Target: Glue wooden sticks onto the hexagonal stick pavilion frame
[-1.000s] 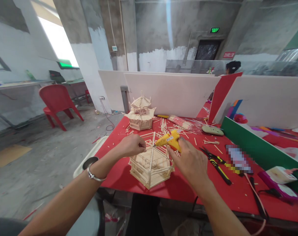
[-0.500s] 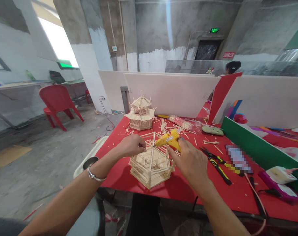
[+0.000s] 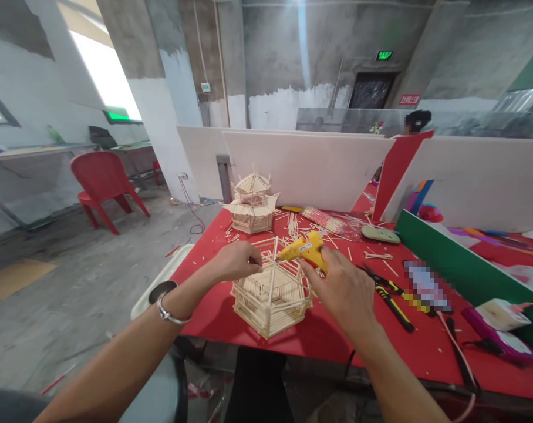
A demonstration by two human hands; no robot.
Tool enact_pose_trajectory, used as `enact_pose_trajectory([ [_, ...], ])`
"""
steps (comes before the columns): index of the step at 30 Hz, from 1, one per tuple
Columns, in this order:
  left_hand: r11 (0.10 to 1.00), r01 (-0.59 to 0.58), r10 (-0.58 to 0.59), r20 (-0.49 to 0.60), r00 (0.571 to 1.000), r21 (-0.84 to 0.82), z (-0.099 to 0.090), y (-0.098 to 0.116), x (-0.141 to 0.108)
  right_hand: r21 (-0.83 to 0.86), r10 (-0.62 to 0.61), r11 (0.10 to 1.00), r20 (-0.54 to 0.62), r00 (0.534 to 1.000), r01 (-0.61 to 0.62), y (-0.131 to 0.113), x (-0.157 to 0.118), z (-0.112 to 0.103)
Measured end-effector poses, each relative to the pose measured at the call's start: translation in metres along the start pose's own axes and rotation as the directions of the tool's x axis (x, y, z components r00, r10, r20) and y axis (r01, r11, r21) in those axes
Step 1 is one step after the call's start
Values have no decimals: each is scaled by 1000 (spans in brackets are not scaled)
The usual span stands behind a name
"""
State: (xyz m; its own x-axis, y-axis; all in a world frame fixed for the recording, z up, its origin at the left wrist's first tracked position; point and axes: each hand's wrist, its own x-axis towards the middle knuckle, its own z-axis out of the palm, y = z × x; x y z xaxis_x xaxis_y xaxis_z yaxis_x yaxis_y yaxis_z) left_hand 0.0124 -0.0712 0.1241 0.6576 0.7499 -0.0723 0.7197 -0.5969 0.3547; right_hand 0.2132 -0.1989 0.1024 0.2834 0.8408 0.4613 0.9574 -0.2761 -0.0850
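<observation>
A six-sided frame of thin wooden sticks stands near the front edge of the red table. My right hand is wrapped round a yellow glue gun, whose nozzle is at the upper middle of the frame, where sticks meet. My left hand is at the frame's upper left, fingers pinched together; what they hold, if anything, is too small to make out. A finished-looking stick pagoda stands farther back on the table.
Loose sticks and a bag of sticks lie behind the frame. To the right are pliers, a green board and a purple-and-white power strip. A person's head shows beyond the partitions.
My right hand and the glue gun have shifted very slightly to the right. My left hand and the stick frame are almost where they were.
</observation>
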Motion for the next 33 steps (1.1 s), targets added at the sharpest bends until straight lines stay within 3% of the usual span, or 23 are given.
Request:
enact_pose_trajectory([
  [7, 999, -16, 15, -30, 999, -28, 1, -2, -1, 24, 0, 1000, 16, 1000, -1, 0, -1, 2],
  [14, 999, 26, -28, -63, 998, -41, -11, 5, -9, 108, 11, 994, 23, 1000, -14, 3, -2, 2],
  [17, 998, 47, -51, -149, 987, -30, -15, 6, -20, 192, 26, 981, 27, 999, -31, 7, -3, 2],
  [20, 997, 43, -62, -306, 950, -66, -13, 6, -39, 349, 54, 935, 26, 998, -59, 13, -7, 5],
  [23, 988, -16, -58, -460, 886, -156, -2, 9, -64, 559, 110, 822, 34, 993, -110, 21, -12, 8],
  [26, 962, 32, -191, -591, 784, -270, 21, 16, -90, 731, 194, 654, 91, 977, -198, 28, -20, 12],
  [31, 873, 78, -427, -675, 602, -482, 75, 28, -121, 933, 214, 221, 237, 948, -284, 31, -43, 20],
  [33, 841, 87, -467, -637, 614, -533, 99, 29, -127, 956, 217, 58, 268, 939, -286, 29, -54, 21],
])
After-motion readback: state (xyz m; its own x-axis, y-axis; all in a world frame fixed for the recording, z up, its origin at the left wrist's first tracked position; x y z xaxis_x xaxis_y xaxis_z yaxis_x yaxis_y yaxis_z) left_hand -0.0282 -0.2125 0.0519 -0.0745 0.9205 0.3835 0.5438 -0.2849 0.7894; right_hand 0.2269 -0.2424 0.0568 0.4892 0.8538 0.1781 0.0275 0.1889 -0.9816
